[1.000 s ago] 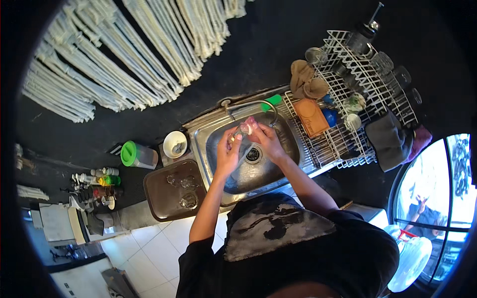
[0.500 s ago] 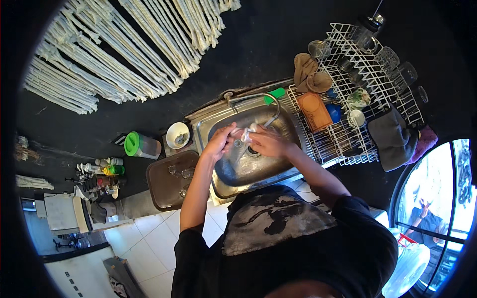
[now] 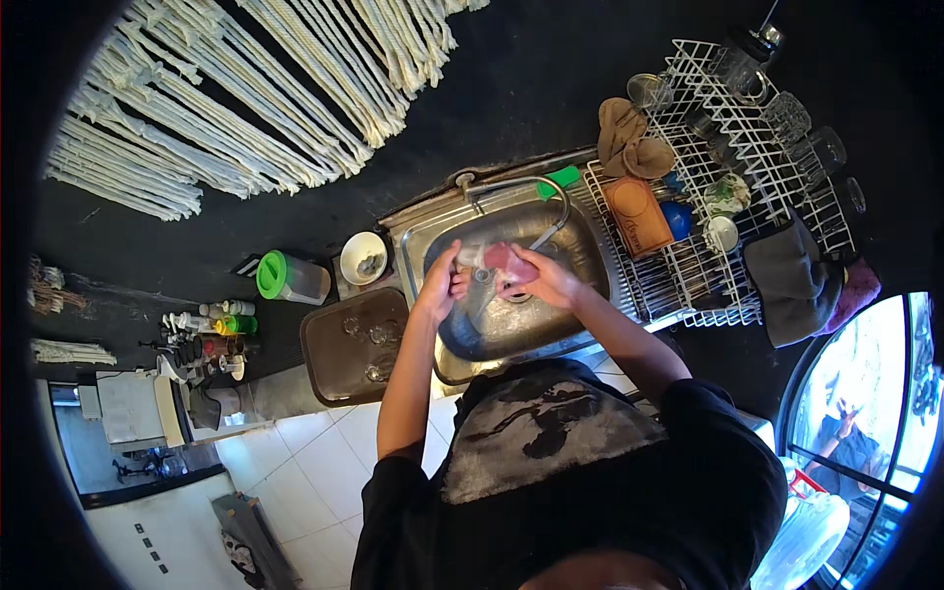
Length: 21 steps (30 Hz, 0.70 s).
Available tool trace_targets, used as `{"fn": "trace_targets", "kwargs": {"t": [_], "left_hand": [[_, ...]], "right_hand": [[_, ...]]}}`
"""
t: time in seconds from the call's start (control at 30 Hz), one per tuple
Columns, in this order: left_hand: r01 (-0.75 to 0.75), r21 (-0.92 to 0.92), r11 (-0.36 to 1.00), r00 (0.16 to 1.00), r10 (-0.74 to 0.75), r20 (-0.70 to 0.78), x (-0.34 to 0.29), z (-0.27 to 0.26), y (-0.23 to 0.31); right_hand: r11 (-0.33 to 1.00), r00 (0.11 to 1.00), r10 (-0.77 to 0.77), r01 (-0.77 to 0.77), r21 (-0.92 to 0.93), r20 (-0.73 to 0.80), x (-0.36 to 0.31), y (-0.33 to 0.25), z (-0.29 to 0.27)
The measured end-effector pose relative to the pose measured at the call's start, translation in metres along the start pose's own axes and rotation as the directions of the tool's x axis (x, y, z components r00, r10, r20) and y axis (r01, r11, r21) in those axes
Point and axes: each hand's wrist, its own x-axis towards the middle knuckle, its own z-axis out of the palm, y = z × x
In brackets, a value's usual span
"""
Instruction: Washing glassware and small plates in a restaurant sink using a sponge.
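Note:
Both of my hands are over the steel sink (image 3: 492, 339). My left hand (image 3: 440, 285) is closed at the left side of a pale, see-through piece that looks like a small glass (image 3: 472, 256); motion blur softens its outline. My right hand (image 3: 551, 282) grips a soft-looking dusky pink pad (image 3: 507, 262), pressed up against the glass. The curved tap (image 3: 560, 202) arches above the basin, its spout just beyond my right hand. Behind the hands, the drain (image 3: 519, 298) shows in part.
Left of the sink are a brown tray (image 3: 324, 379) with several clear glasses, a white bowl (image 3: 365, 244) and a green-lidded container (image 3: 290, 277). A white wire rack (image 3: 703, 265) with cups, glasses and a wooden board (image 3: 637, 218) stands right. A green item (image 3: 559, 182) lies behind the tap.
The pink pad now shows plainly at my right hand, where white, foam-like material showed before. My right hand has turned and drawn slightly right; the whole view has shifted a little.

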Motion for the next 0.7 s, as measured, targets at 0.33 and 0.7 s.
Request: {"fn": "trace_targets", "kwargs": {"t": [0.33,0.7], "left_hand": [[-0.103,-0.222,0.970,0.995,0.099,-0.028,0.000,0.030,-0.018],[-0.252,-0.213,0.944,0.963,0.222,-0.155,-0.008,0.054,-0.017]], "right_hand": [[0.574,0.523,-0.799,0.519,-0.633,-0.297,0.021,0.007,0.037],[0.357,0.634,-0.773,0.478,-0.802,0.034,-0.009,-0.011,0.051]]}}
